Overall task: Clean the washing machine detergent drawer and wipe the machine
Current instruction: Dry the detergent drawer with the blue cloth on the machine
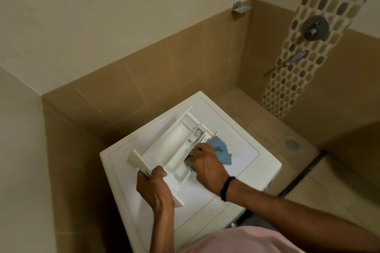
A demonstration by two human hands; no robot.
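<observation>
- White plastic detergent drawer [170, 148] rests on the flat top of the white washing machine [248, 156], compartments facing up.
- Your left hand [153, 188] grips the drawer's front panel, with the fingers curled round its edge.
- Your right hand [207, 162] pinches a light blue cloth [223, 150] and presses it into the drawer's right-side compartment.
- The cloth's free end lies on the machine top, just beside the drawer.
- A black band [226, 188] circles your right wrist.
</observation>
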